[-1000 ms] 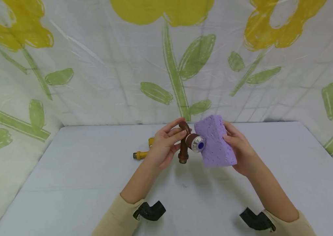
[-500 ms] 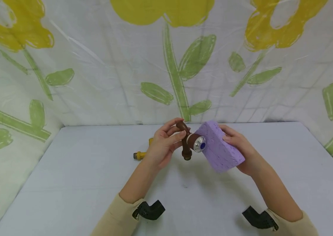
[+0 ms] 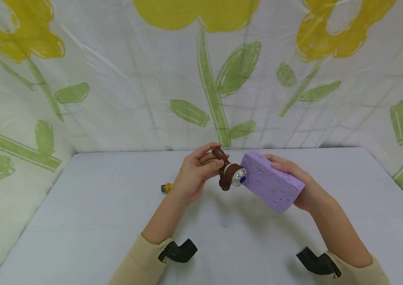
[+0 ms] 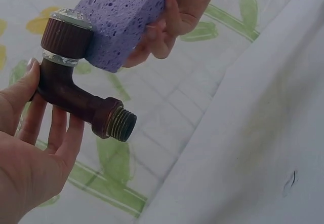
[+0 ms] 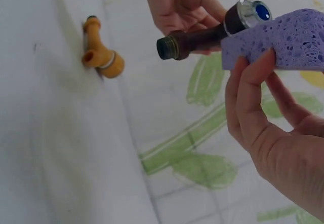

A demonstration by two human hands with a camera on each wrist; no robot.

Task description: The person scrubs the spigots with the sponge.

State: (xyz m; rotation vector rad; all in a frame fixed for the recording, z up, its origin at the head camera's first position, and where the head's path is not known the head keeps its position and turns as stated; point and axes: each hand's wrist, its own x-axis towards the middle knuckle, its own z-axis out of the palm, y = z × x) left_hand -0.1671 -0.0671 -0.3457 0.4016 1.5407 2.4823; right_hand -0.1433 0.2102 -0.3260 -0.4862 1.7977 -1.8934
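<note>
My left hand (image 3: 195,174) holds a brown faucet (image 4: 66,87) between thumb and fingers, above the table. The faucet has a threaded inlet end, a ribbed brown knob and a silver cap with a blue centre. My right hand (image 3: 299,184) grips a purple porous sponge (image 3: 272,182) by its far edge and side. One end of the sponge presses against the faucet's knob, as the left wrist view shows. In the right wrist view, my right fingers (image 5: 253,92) curl up against the sponge's underside. Part of the faucet's spout is hidden behind my left fingers.
A yellow faucet (image 5: 101,51) lies on the white table (image 3: 98,206), mostly hidden behind my left hand in the head view. A white sheet painted with yellow flowers and green leaves (image 3: 238,69) hangs behind the table. Black camera mounts (image 3: 178,251) sit on both sleeves.
The sponge has tilted over and shifted right and down, its end staying at the knob. My left hand has turned the brown faucet slightly, its threaded end now foreshortened in the head view.
</note>
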